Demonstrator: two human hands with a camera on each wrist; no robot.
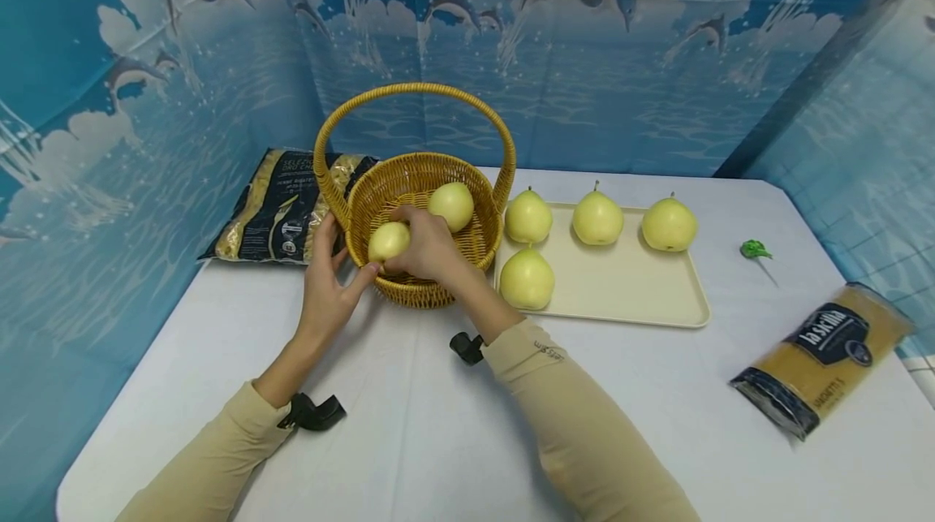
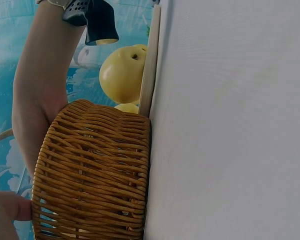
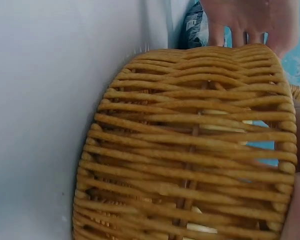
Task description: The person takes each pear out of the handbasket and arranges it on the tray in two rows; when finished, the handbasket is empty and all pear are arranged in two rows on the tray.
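A wicker basket (image 1: 416, 293) with a tall arched handle stands on the table. Inside it, my right hand (image 1: 429, 248) holds a pale yellow-green pear (image 1: 389, 241) near the front left wall; most of its fingers are hidden. Another pear (image 1: 451, 206) lies farther back in the basket. My left hand (image 1: 326, 295) holds the basket's left side, its thumb at the front rim and its fingers along the outer wall. To the right, a cream tray (image 1: 621, 286) bears several more pears, among them a front one (image 1: 527, 279) close to the basket.
A black and gold pasta bag (image 1: 281, 209) lies behind the left hand, close to the basket. At the right are a spaghetti packet (image 1: 825, 355) and a small green item (image 1: 756, 249) with a thin stem. Dolphin-print curtains (image 1: 467, 59) enclose the table.
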